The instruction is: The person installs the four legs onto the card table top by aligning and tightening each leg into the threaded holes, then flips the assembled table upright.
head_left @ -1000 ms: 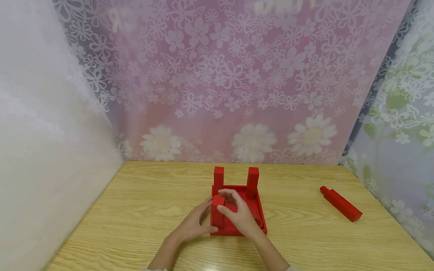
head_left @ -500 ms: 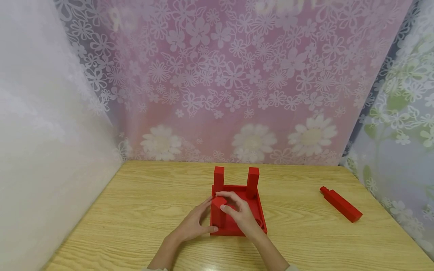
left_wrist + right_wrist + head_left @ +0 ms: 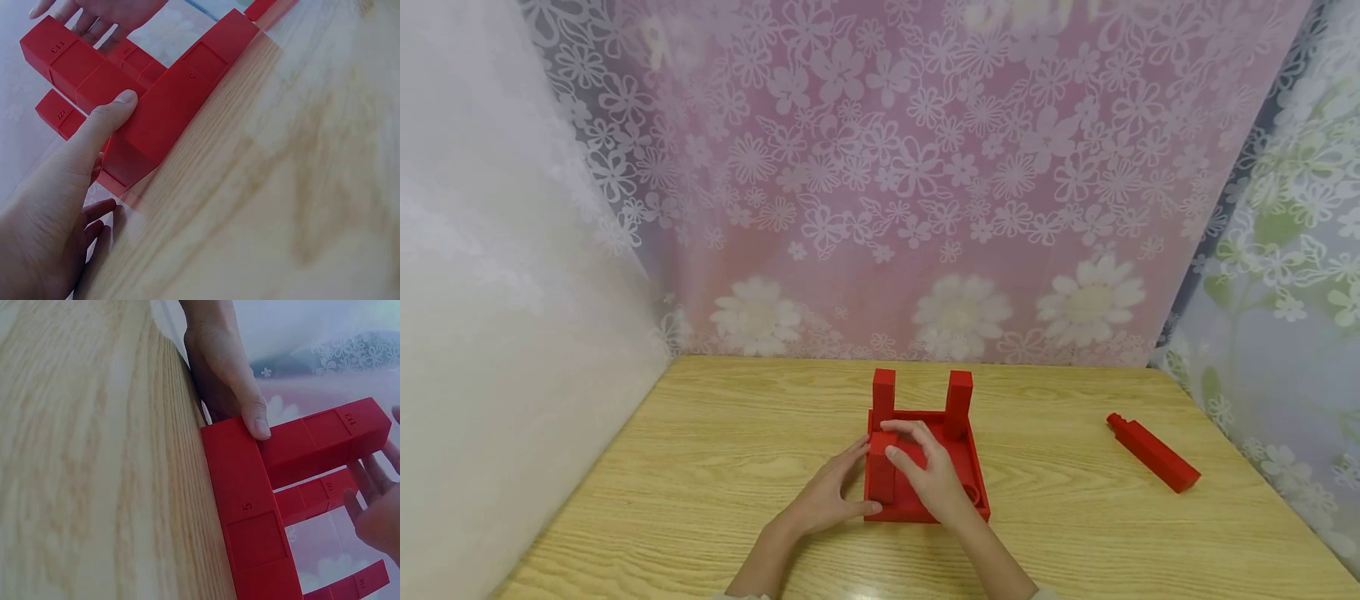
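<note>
A shallow red square tabletop (image 3: 925, 505) lies underside up on the table. At its near left corner stands a square red leg (image 3: 882, 479), marked 113 in both wrist views. My left hand (image 3: 826, 493) grips that corner of the tabletop, its thumb (image 3: 115, 109) over the rim and its fingers along the outer left side. With thumb and fingers my right hand (image 3: 934, 482) holds the top of the near left leg. Two more red legs, far left (image 3: 884, 396) and far right (image 3: 958, 404), stand upright. A round socket (image 3: 972, 494) shows at the near right corner.
A loose red leg (image 3: 1153, 454) with a narrow threaded end lies on the wooden table (image 3: 737, 433) at the right. Behind the table hangs a pink flowered curtain (image 3: 910, 183), and pale curtains (image 3: 512, 275) close off the sides.
The near left leg has turned under my right hand: it stood angled half a second ago and now sits square with the rim. My left hand has stayed in place.
</note>
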Demonstrator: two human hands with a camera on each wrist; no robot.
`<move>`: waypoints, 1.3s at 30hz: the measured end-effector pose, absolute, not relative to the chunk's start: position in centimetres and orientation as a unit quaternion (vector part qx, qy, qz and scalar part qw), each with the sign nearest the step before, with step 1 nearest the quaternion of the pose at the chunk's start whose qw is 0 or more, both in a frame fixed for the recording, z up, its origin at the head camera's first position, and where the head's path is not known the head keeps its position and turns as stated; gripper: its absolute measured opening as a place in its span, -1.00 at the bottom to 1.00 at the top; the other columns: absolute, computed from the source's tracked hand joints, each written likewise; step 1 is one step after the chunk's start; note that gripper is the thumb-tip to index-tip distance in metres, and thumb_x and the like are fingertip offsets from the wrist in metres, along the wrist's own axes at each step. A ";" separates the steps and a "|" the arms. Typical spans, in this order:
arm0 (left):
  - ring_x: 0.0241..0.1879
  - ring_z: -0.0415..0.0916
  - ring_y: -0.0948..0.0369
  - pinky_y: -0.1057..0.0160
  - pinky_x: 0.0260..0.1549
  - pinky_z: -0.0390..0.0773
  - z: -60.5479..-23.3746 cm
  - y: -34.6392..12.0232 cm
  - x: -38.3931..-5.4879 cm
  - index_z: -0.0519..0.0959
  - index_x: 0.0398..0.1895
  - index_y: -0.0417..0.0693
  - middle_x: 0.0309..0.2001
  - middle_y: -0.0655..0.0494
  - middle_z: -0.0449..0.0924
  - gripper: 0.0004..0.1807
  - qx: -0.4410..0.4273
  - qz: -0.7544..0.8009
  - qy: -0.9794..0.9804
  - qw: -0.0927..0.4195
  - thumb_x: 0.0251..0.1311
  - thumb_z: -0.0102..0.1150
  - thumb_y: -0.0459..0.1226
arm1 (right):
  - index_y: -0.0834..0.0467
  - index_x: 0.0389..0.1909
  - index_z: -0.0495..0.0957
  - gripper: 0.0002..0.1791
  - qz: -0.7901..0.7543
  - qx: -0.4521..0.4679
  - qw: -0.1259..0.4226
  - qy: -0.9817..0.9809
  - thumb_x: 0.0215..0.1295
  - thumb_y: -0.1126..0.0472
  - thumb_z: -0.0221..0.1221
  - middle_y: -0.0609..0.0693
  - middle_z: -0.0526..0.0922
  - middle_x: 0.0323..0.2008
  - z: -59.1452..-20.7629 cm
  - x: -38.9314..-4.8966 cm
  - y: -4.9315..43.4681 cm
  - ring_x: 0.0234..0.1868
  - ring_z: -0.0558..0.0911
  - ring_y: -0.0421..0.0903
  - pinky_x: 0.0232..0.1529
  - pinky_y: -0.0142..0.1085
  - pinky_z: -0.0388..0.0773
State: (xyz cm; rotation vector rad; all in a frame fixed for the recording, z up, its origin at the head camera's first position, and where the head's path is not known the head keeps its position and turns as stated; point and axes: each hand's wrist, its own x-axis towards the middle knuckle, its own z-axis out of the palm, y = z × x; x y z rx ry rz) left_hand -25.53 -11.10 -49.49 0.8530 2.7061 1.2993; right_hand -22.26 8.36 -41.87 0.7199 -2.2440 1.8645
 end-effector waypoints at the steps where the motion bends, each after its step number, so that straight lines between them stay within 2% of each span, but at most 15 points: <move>1: 0.32 -0.02 0.07 -0.18 0.14 0.09 -49.5 -11.1 -25.5 0.11 0.40 0.07 0.39 0.28 -0.03 -0.04 0.274 0.415 0.867 0.010 -0.05 0.24 0.18 | 0.12 0.11 0.44 -0.68 0.631 0.249 0.050 -0.733 0.36 0.24 0.01 -0.02 0.44 0.08 -42.0 -22.4 8.5 0.13 0.35 -0.07 0.13 0.08 0.19; 4: 0.31 -0.02 0.08 -0.18 0.14 0.09 -49.4 -11.1 -25.5 0.10 0.40 0.08 0.39 0.30 -0.04 -0.04 0.276 0.414 0.867 0.010 -0.05 0.23 0.19 | 0.18 0.20 0.36 -0.61 0.667 0.273 -0.011 -0.694 0.40 0.25 -0.15 0.11 0.37 0.19 -42.3 -22.7 8.8 0.22 0.28 -0.05 0.19 0.10 0.05; 7: 0.31 -0.01 0.07 -0.20 0.12 0.09 -49.4 -11.1 -25.5 0.07 0.41 0.12 0.39 0.31 -0.04 -0.04 0.278 0.416 0.866 0.011 -0.04 0.23 0.18 | 0.22 0.22 0.33 -0.58 0.679 0.281 -0.040 -0.677 0.36 0.28 -0.17 0.21 0.34 0.19 -42.5 -22.8 9.0 0.20 0.30 -0.02 0.20 0.04 0.07; 11: 0.31 -0.01 0.06 -0.22 0.12 0.09 -49.3 -11.1 -25.5 0.05 0.42 0.17 0.39 0.32 -0.05 -0.04 0.280 0.419 0.864 0.011 -0.04 0.24 0.17 | 0.28 0.19 0.33 -0.60 0.685 0.280 -0.033 -0.672 0.35 0.32 -0.12 0.22 0.37 0.15 -42.5 -22.8 9.1 0.12 0.38 0.03 0.13 -0.13 0.26; 15: 0.31 -0.01 0.06 -0.21 0.12 0.09 -49.3 -11.1 -25.5 0.05 0.42 0.15 0.39 0.31 -0.05 -0.04 0.282 0.418 0.863 0.010 -0.03 0.23 0.18 | 0.33 0.17 0.32 -0.61 0.689 0.282 -0.026 -0.667 0.35 0.33 -0.10 0.26 0.36 0.14 -42.6 -22.8 9.0 0.09 0.39 0.06 0.08 -0.25 0.33; 23: 0.30 0.02 0.05 -0.22 0.11 0.10 -49.2 -11.1 -25.5 0.08 0.40 0.27 0.39 0.22 0.00 -0.09 0.288 0.421 0.860 0.002 -0.04 0.24 0.16 | 0.29 0.15 0.36 -0.62 0.687 0.256 -0.012 -0.680 0.32 0.35 0.01 0.28 0.34 0.15 -42.6 -22.7 8.8 0.09 0.38 0.02 0.02 -0.29 0.40; 28: 0.30 0.02 0.05 -0.22 0.10 0.11 -49.4 -11.1 -25.5 0.07 0.40 0.30 0.38 0.26 0.00 -0.08 0.285 0.420 0.861 0.002 -0.05 0.25 0.16 | 0.25 0.13 0.40 -0.61 0.660 0.251 0.016 -0.708 0.28 0.31 0.10 0.21 0.39 0.11 -42.6 -22.8 8.8 0.11 0.37 0.02 0.07 -0.15 0.35; 33: 0.31 0.00 0.05 -0.20 0.12 0.10 -49.5 -11.1 -25.5 0.07 0.41 0.19 0.38 0.27 0.00 -0.06 0.280 0.419 0.864 0.004 -0.05 0.24 0.18 | 0.22 0.10 0.44 -0.59 0.633 0.245 0.051 -0.733 0.22 0.28 0.18 0.02 0.45 0.01 -42.6 -22.8 8.7 0.06 0.40 -0.02 0.09 0.05 0.28; 36: 0.31 -0.01 0.06 -0.19 0.13 0.10 -49.5 -11.1 -25.6 0.08 0.41 0.14 0.38 0.27 -0.01 -0.05 0.279 0.420 0.863 0.005 -0.05 0.24 0.17 | 0.15 0.08 0.46 -0.59 0.622 0.235 0.064 -0.744 0.18 0.29 0.21 -0.06 0.45 -0.03 -42.5 -22.7 8.5 0.04 0.41 -0.06 0.09 0.03 0.28; 39: 0.32 -0.01 0.07 -0.19 0.13 0.10 -49.4 -11.1 -25.5 0.09 0.41 0.13 0.38 0.28 -0.01 -0.05 0.279 0.420 0.863 0.005 -0.05 0.24 0.18 | 0.13 0.06 0.47 -0.59 0.618 0.225 0.073 -0.749 0.15 0.34 0.23 -0.04 0.45 -0.05 -42.4 -22.7 8.4 0.02 0.42 -0.05 0.08 0.06 0.28</move>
